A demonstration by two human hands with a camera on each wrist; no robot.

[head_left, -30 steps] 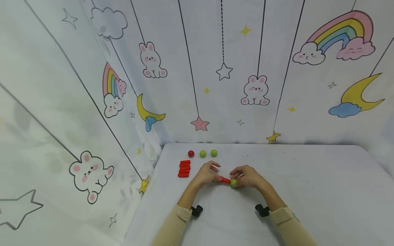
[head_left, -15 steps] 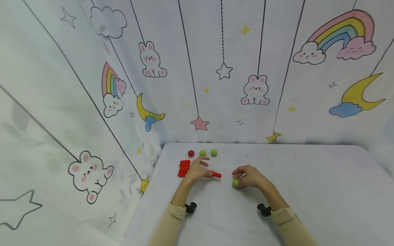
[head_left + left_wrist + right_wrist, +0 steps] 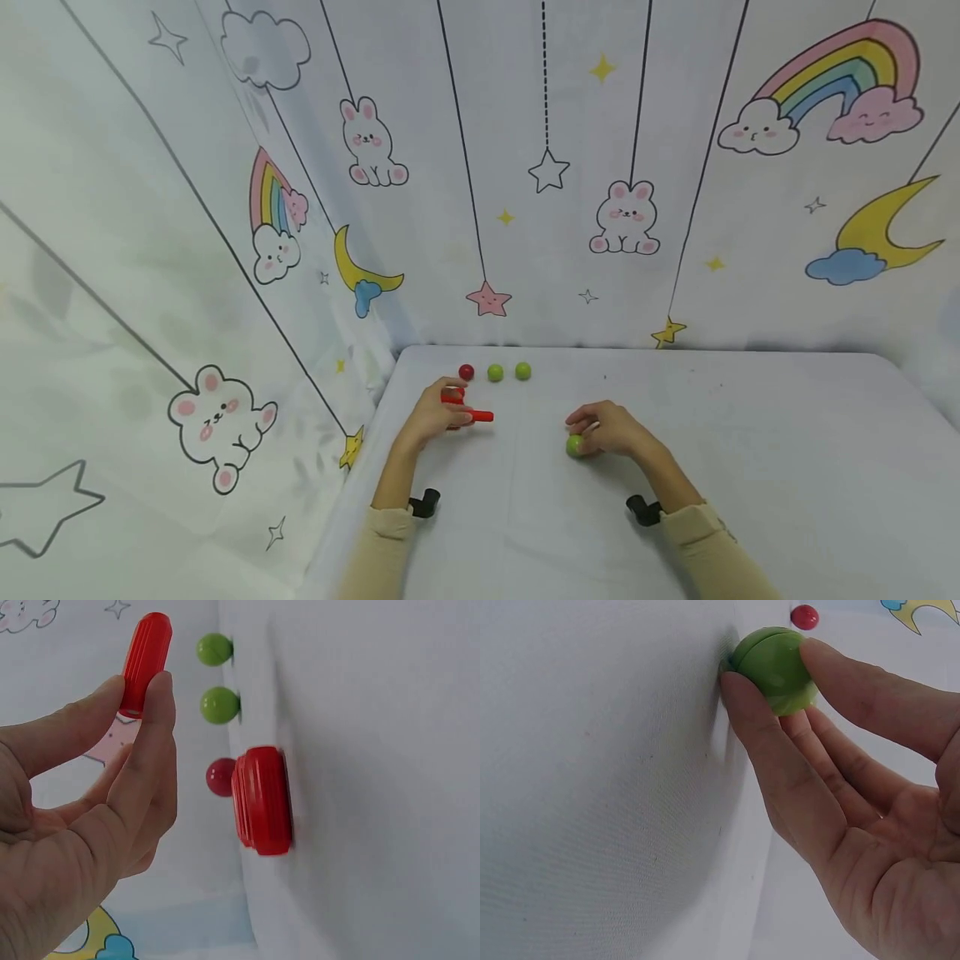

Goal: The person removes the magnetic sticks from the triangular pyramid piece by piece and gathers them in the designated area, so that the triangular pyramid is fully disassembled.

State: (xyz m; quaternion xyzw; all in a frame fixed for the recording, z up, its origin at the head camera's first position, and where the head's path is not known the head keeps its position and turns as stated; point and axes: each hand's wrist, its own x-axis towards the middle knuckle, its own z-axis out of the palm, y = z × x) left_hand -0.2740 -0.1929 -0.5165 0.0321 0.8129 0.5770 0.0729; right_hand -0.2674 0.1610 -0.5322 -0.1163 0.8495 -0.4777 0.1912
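Note:
In the head view my left hand (image 3: pixel 431 414) is over the left part of the table. It pinches a short ridged red rod (image 3: pixel 147 664) between thumb and forefinger, held above the tabletop. Beyond that hand lie several similar red rods (image 3: pixel 262 801) side by side, partly covered by it in the head view. Further right, my right hand (image 3: pixel 611 429) pinches a green ball (image 3: pixel 776 671) between thumb and forefinger, low at the white cloth. A seam line runs across this ball.
Along the back left of the table (image 3: pixel 750 467) stand a red ball (image 3: pixel 467 372), a green ball (image 3: pixel 495 372) and another green ball (image 3: pixel 522 370). A printed curtain (image 3: pixel 555 250) hangs behind the table and on the left.
The red rod, first end against the green ball, has gone left with my left hand to the other rods. My right hand stays almost still with the ball.

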